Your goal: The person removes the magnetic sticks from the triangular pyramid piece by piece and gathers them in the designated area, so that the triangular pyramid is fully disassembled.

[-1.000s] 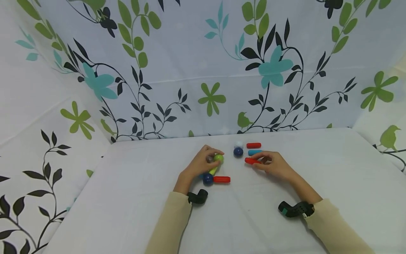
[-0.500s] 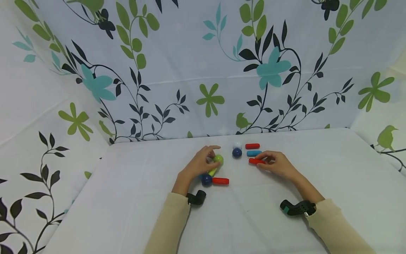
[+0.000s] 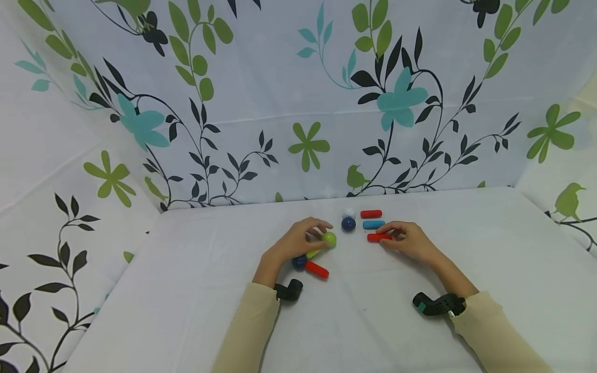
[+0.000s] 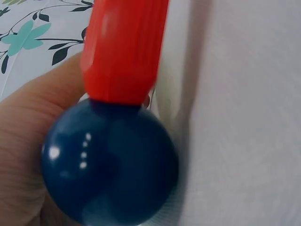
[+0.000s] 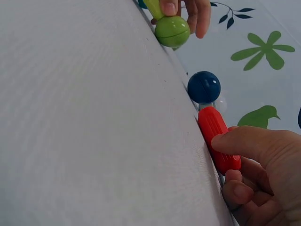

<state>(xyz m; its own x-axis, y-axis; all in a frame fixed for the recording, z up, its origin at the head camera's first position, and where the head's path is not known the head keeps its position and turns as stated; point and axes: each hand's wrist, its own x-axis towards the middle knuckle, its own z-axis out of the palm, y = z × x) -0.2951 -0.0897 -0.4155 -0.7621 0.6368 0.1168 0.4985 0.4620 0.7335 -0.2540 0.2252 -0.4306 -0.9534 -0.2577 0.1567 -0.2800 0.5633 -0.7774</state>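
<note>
My left hand (image 3: 298, 241) grips a joined piece of balls and rods. Its thumb presses where a green ball (image 5: 172, 32) meets a yellow-green rod (image 3: 313, 254). At the piece's near end, a navy ball (image 4: 110, 162) is joined to a red rod (image 4: 124, 52), which slants toward the lower right in the head view. Part of the piece is hidden behind the hand. Further right, my right hand (image 3: 408, 241) pinches another red rod (image 5: 218, 139) between thumb and fingers, low over the white table.
Between and beyond the hands lie a navy ball (image 3: 348, 224), a white ball (image 3: 349, 213), a blue rod (image 3: 374, 225) and another red rod (image 3: 371, 214). A patterned cloth (image 3: 261, 103) rises behind the white table (image 3: 396, 321). Each wrist wears a dark camera strap.
The left hand has turned the joined piece: its green ball has shifted right and its red rod now slants instead of lying level. The right hand has drawn its red rod slightly right.
</note>
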